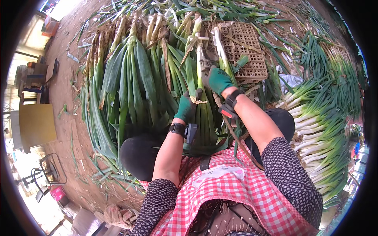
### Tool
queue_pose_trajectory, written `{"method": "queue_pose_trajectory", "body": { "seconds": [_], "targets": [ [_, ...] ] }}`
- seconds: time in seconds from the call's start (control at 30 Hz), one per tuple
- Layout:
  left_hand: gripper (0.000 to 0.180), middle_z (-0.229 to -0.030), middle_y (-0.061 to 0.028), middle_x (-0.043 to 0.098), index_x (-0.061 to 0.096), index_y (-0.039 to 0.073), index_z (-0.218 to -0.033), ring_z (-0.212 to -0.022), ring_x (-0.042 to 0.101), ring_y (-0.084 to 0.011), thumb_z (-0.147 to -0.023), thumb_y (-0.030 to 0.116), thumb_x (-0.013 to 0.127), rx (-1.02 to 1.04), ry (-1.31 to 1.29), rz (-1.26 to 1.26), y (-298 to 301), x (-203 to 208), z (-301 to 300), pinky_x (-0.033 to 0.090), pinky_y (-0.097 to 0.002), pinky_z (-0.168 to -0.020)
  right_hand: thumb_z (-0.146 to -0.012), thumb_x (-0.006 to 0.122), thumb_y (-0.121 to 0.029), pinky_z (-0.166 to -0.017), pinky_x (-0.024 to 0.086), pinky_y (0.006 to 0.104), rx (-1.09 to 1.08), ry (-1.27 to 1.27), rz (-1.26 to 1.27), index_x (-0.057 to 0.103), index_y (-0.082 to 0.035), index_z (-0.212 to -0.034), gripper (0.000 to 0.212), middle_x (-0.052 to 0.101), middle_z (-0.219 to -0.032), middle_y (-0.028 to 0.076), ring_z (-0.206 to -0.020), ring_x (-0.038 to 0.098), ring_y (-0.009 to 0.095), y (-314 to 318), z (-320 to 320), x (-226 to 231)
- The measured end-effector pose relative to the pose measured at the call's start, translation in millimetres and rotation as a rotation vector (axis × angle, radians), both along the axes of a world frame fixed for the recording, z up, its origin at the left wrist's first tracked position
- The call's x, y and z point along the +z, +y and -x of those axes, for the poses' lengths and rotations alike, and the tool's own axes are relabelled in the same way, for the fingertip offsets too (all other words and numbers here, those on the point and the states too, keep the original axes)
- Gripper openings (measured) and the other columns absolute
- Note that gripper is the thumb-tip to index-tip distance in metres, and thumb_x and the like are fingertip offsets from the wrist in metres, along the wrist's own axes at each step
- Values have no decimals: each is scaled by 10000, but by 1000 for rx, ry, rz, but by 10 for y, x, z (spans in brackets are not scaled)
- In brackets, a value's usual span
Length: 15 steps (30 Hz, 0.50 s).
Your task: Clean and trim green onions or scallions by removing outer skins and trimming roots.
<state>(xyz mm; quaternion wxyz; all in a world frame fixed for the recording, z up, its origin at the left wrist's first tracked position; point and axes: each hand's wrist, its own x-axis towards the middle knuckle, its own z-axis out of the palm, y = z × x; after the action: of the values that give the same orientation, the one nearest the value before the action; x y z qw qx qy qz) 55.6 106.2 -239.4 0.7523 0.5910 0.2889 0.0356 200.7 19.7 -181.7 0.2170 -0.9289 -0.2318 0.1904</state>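
Both hands wear green gloves with dark palms. My left hand (186, 107) is closed around the green part of a leek (200, 63), with a loose outer leaf (191, 76) hanging down at its fingers. My right hand (219, 80) is closed at the same leek's stalk, higher up; its fingertips are partly hidden. A second leek (219, 45) with a pale, clean stem lies just beyond the right hand, its leaves passing under it. To the left spreads a thick row of untrimmed leeks (130, 74) with brown, soiled root ends.
A tan plastic crate (258, 65) lies beyond my right hand, strewn with dry leaves. Cleaned white-stemmed leeks (315, 133) are stacked on the right. More leaves (240, 15) litter the far ground. At left stand a yellowish board (38, 125) and a metal-framed chair (49, 173).
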Motion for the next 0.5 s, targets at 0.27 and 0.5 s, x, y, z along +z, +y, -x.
{"method": "queue_pose_trajectory", "body": {
  "seconds": [0.27, 0.5],
  "targets": [
    [381, -848, -14, 620, 612, -16, -1021, -729, 550, -85, -894, 341, 649, 16, -69, 88, 28, -14, 34, 468, -256, -640, -813, 600, -385, -727, 499, 500, 92, 17, 10, 508, 35, -988, 464, 638, -808, 277, -795, 634, 441, -333, 326, -144],
    [321, -932, -19, 622, 585, 14, -1128, -785, 578, -117, -933, 268, 595, -118, -34, -15, 133, -220, 30, 530, -316, -651, -793, 589, -400, -816, 499, 462, 62, 0, 7, 564, 60, -995, 502, 628, -916, 321, -915, 627, 436, -36, -226, -108]
  ]
}}
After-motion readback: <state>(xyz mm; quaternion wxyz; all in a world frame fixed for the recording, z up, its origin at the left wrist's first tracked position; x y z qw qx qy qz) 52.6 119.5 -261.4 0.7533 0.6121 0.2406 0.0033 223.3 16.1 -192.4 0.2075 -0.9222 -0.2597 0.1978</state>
